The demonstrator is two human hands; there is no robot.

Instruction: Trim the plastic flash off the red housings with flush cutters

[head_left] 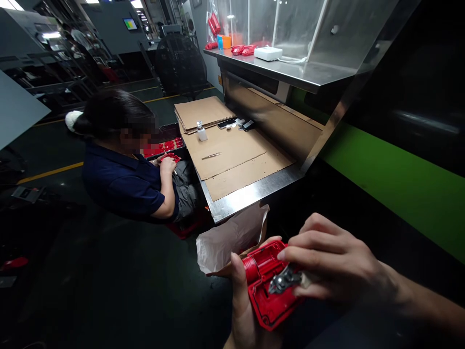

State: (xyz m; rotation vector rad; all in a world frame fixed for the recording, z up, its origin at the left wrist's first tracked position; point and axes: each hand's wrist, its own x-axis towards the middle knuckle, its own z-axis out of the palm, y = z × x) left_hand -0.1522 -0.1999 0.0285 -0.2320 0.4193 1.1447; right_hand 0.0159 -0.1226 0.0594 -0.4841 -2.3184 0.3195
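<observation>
My left hand (242, 303) grips a red plastic housing (271, 310) from the left and below, its thumb along the near side. The housing's hollow inside faces up, with a ribbed round neck at its left end and a dark line along its rim. From the right, my right hand (330, 257) is closed on a pair of small nippers (285, 280). Their metal jaws lie over the inside of the housing; I cannot tell whether they touch it. The handles are mostly hidden in my palm, and a pale grip shows between the fingers.
Beyond my hands stands a paper-lined bag (232, 242), below a metal table (250, 194) covered with cardboard (236, 155). Tweezers (211, 155), a white bottle (201, 132) and a phone (227, 124) lie there. A seated co-worker (123, 169) handles a red part (170, 157). A shelf (290, 70) overhangs the table.
</observation>
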